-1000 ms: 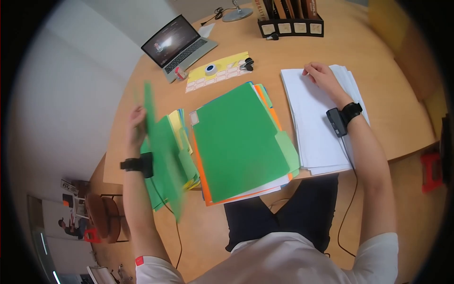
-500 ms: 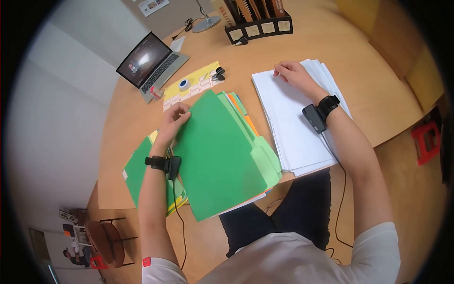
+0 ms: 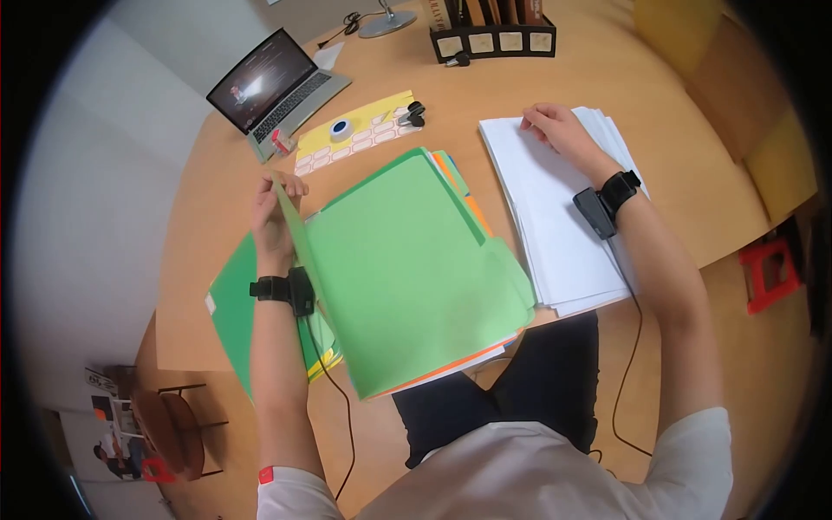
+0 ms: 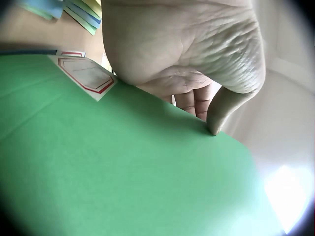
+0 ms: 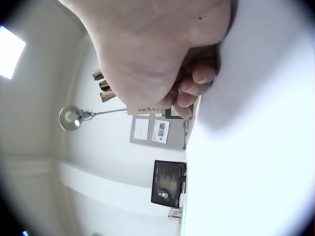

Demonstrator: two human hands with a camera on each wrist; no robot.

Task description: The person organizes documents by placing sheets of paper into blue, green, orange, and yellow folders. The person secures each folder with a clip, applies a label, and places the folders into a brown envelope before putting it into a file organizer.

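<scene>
Left grip (image 3: 271, 227) on green, labelled folder (image 4: 123, 162)

1. Head: high, facing forward-down over the counter (image 3: 607, 82); laptop (image 3: 264, 82) at 11 o'clock.
2. Left wrist: close up, facing a green folder (image 4: 108, 162) toward 6 o'clock.
3. Right wrist: close, turned sideways; shares laptop, 6 o'clock.

Bench (image 3: 494, 87) | centre front: folder stack (image 3: 475, 211), top folder (image 3: 407, 260) on it | left: second folder pile (image 3: 230, 295) | right: paper stack (image 3: 537, 208) | behind folders: label sheets (image 3: 355, 145), tape roll (image 3: 342, 132) on them | back left: laptop (image 3: 277, 91) | behind paper: rack (image 3: 498, 43), books (image 3: 498, 12) in it
</scene>
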